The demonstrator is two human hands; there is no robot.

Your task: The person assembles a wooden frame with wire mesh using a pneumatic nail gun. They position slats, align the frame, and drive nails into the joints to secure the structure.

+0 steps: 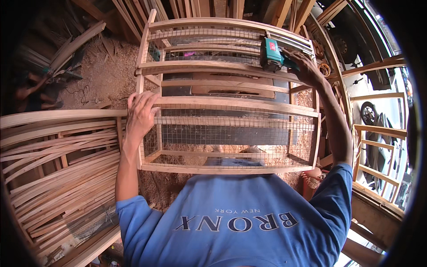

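In front of me lies a long wooden frame (235, 105) with wire mesh (222, 133) stretched over its near and far sections. My left hand (141, 116) is closed over the left end of its middle rail, fingers curled on the wood. At the far right, my right hand (306, 67) grips a teal staple gun (272, 52). The tool's nose rests at or just above the frame's far mesh section; exact contact is hard to see. My right palm and the tool's handle partly hide each other.
Stacked wooden strips (66, 173) fill the left side. Wood shavings (106, 71) cover the floor. Another person's arm (33, 89) shows at far left. An orange coiled hose (324, 69) lies right of my right hand. A motorbike (378, 120) stands beyond wooden rails at right.
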